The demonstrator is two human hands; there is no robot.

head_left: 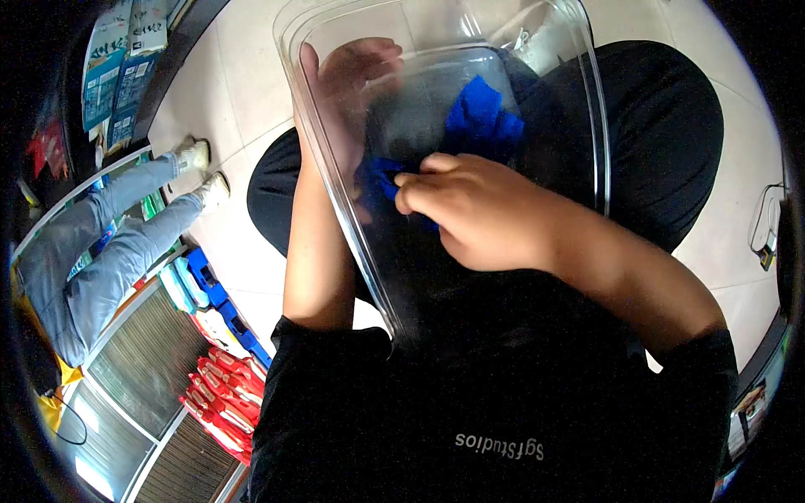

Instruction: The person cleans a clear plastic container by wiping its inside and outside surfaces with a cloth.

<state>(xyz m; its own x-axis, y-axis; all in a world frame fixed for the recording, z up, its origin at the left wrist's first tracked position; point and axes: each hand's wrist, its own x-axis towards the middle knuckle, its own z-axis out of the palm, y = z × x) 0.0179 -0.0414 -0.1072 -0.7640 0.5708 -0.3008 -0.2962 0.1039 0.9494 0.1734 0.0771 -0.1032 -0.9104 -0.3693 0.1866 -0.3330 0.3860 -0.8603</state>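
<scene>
A clear plastic container (602, 138) rests tilted over my lap, its open side facing me. My left hand (356, 80) holds its left side from outside; the palm and partly bent fingers show through the plastic. My right hand (490, 214) reaches into the container, its fingers closed on a crumpled blue cloth (485, 117). Part of the cloth spreads upward beyond the knuckles, and another bunched part lies by the fingertips. The fingers hide some of the cloth between these parts.
My bent knees (662, 126) in black trousers flank the container. Another person's legs (138, 239) are at the left, beside shelves with red packages (222, 402) and blue items (222, 302). Pale floor tiles (226, 101) surround me. A whitish bag-like item (541, 42) shows behind the container.
</scene>
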